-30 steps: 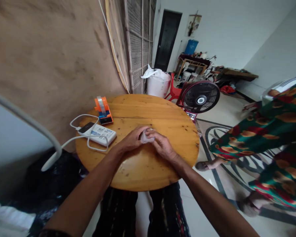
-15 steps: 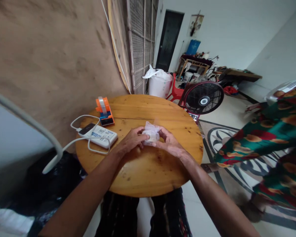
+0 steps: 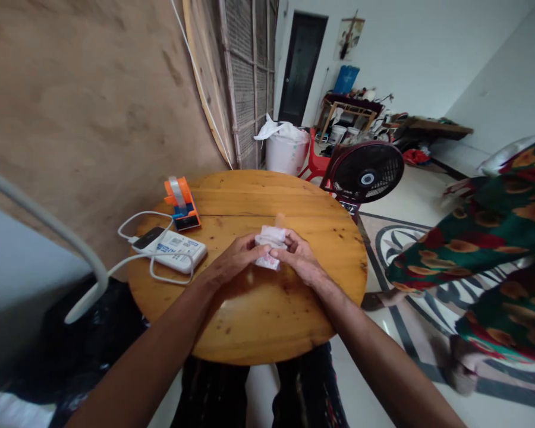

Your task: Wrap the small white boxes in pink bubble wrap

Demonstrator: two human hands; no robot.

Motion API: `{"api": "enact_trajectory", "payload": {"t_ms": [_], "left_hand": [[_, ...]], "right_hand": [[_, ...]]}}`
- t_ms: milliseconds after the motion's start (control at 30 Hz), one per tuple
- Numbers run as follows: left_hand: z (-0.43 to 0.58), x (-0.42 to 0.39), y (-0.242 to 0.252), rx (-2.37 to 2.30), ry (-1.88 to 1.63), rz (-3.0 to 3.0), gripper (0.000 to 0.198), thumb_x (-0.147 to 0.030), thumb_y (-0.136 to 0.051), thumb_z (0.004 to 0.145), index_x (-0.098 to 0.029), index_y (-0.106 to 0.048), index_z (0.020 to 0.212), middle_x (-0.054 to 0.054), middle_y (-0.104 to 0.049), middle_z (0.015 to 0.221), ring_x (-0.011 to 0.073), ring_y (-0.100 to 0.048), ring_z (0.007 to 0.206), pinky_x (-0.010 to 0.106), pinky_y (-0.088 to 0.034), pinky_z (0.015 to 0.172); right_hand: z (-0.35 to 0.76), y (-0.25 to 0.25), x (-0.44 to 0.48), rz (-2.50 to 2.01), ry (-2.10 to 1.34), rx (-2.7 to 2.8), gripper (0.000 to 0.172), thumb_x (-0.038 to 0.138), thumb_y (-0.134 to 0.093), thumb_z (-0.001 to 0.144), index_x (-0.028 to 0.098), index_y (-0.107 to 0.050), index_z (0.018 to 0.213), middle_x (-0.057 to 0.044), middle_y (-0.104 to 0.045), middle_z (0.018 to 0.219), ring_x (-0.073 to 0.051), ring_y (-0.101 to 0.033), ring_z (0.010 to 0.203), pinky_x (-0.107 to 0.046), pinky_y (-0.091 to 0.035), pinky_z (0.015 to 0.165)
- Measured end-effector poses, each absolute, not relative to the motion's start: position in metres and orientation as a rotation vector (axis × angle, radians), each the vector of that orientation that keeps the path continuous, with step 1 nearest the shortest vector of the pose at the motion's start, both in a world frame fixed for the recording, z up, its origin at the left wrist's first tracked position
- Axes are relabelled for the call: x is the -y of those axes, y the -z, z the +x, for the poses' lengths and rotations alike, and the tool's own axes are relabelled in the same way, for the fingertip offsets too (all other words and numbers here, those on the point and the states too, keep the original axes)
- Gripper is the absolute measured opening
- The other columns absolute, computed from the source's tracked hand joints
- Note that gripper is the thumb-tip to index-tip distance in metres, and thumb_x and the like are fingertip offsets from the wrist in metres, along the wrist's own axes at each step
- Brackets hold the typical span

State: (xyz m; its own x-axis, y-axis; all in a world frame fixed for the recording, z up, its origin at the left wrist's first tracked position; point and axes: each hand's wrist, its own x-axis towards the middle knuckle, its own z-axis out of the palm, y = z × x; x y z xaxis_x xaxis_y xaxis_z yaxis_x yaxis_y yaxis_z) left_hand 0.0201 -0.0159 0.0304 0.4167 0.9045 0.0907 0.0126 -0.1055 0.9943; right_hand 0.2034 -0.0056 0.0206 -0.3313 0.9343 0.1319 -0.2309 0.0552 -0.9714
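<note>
Between my two hands is a small, pale pinkish-white packet [image 3: 271, 239], wrapped in what looks like thin plastic, with faint red print on its lower part. It is held just over the round wooden table [image 3: 267, 324]. My left hand [image 3: 241, 257] grips its left side, thumb laid across the front. On the right side, my right hand [image 3: 299, 257] has its fingers curled round the packet, and its thumb meets the front near the other thumb. What lies inside the wrapping cannot be made out.
An orange and blue tape dispenser [image 3: 181, 202] stands at the table's back left. Nearer is a white box-shaped device [image 3: 178, 252] with a dark phone-like object [image 3: 150, 239] and a looped white cable. Beyond the right edge are a fan [image 3: 365, 172] and a person in patterned clothing [image 3: 472, 244].
The packet has been turned in my hands, so its red-printed part now faces me. Both thumbs have come closer together on its front. The view has shifted slightly.
</note>
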Motion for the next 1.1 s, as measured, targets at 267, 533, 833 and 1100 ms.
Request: {"api": "enact_trajectory", "payload": {"t_ms": [267, 533, 833, 1100], "left_hand": [[0.025, 0.008, -0.017, -0.792, -0.994, 1.138, 0.039, -0.044, -0.071, 0.074, -0.015, -0.067, 0.099, 0.006, -0.070, 0.090, 0.0179, -0.064, 0.079, 0.031, -0.050, 0.078], [0.025, 0.009, -0.018, -0.889, -0.979, 1.070, 0.039, -0.042, -0.076, 0.069, -0.013, -0.065, 0.094, 0.003, -0.068, 0.080, 0.0152, -0.062, 0.070, 0.027, -0.050, 0.068], [0.024, 0.010, -0.019, -0.855, -1.011, 1.132, 0.040, -0.041, -0.074, 0.073, -0.016, -0.063, 0.102, 0.003, -0.070, 0.089, 0.0144, -0.064, 0.073, 0.026, -0.049, 0.071], [0.025, 0.014, -0.023, -0.864, -0.961, 1.247, 0.042, -0.039, -0.074, 0.074, -0.018, -0.064, 0.109, 0.005, -0.071, 0.099, 0.0172, -0.066, 0.083, 0.029, -0.051, 0.078]], "right_hand": [[0.203, -0.016, 0.005, -0.840, -1.415, 1.337, 0.061, 0.044, -0.082, 0.065, 0.023, -0.055, 0.116, -0.007, -0.068, 0.117, -0.022, -0.065, 0.106, -0.038, -0.052, 0.096], [0.208, -0.006, 0.006, -0.915, -1.373, 1.368, 0.067, 0.045, -0.078, 0.071, 0.022, -0.051, 0.127, -0.011, -0.067, 0.118, -0.022, -0.065, 0.103, -0.039, -0.052, 0.094], [0.212, -0.014, 0.006, -0.975, -1.220, 1.512, 0.050, 0.043, -0.071, 0.076, 0.022, -0.058, 0.119, -0.009, -0.065, 0.115, -0.019, -0.065, 0.092, -0.035, -0.053, 0.083], [0.215, -0.022, 0.006, -1.019, -0.825, 1.671, 0.031, 0.033, -0.069, 0.077, 0.023, -0.067, 0.106, -0.006, -0.069, 0.110, -0.023, -0.062, 0.102, -0.040, -0.047, 0.091]]}}
